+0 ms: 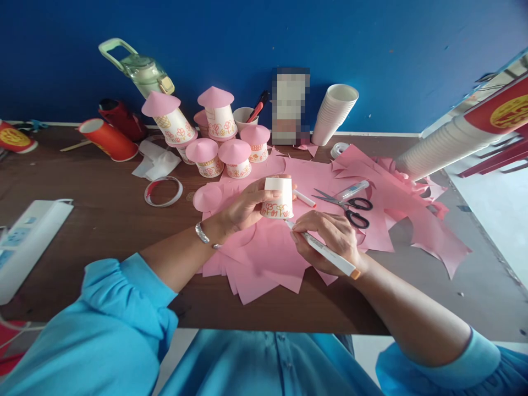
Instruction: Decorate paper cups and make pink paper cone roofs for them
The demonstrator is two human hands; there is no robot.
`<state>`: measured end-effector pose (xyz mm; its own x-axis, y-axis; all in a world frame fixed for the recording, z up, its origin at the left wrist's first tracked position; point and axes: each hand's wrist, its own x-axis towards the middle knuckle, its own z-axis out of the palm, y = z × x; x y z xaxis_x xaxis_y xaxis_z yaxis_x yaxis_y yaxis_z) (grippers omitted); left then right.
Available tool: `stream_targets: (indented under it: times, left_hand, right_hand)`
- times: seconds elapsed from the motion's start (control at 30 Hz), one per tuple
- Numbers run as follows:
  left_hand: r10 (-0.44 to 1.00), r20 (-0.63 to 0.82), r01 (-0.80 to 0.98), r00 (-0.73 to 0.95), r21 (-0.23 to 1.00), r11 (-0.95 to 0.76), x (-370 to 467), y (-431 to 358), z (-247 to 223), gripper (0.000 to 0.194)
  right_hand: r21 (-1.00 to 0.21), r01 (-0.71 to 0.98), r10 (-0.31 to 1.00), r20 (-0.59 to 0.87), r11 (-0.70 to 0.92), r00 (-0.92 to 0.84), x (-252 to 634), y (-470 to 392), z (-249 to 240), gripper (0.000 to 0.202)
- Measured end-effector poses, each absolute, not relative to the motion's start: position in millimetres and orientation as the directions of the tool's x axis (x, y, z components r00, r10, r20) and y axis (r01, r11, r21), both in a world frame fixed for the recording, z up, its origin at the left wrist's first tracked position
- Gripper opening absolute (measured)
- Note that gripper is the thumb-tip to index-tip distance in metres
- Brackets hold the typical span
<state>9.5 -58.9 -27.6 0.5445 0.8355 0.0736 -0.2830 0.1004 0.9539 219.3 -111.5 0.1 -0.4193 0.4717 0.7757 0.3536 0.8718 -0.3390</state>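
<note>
My left hand (251, 202) is closed around a white paper cup (278, 190), held upside down with its wide rim low. Red and orange flowers are drawn in a band near that rim. In my right hand (328, 239) is a white marker (330, 256) with an orange end, its tip at or close to the cup's lower rim. Whether the tip touches, I cannot tell. Beneath both hands lie sheets of pink paper (256, 269). A second marker with a red end (305, 199) rests just right of the cup, and a pink paper cone (207, 198) lies to the left.
Decorated cups with pink cone roofs (204, 157) stand behind the left hand. Black-handled scissors (346, 206) lie on the paper at right. A tape roll (163, 191), red cup (109, 139), green bottle (144, 71), stacked white cups (335, 113) and power strip (35, 242) surround the work.
</note>
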Motion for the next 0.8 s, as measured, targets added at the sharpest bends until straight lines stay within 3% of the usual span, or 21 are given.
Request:
stream_targets:
  times: [0.27,0.4,0.8]
  left_hand:
    - [0.806,0.294,-0.114,0.514,0.954,-0.276,2.6,-58.6,-24.4,0.035]
    - [0.787,0.324,-0.086,0.526,0.94,-0.329,2.9,-58.2,-21.2,0.028]
    - [0.793,0.328,-0.041,0.514,0.932,-0.359,2.6,-55.4,-28.3,0.034]
  right_hand:
    - [-0.336,0.355,0.476,0.749,0.872,-0.461,219.4,-109.1,-1.8,0.023]
    - [-0.331,0.364,0.479,0.739,0.871,-0.474,219.7,-108.6,-3.2,0.022]
    - [-0.343,0.369,0.492,0.734,0.864,-0.469,219.7,-108.4,-3.5,0.022]
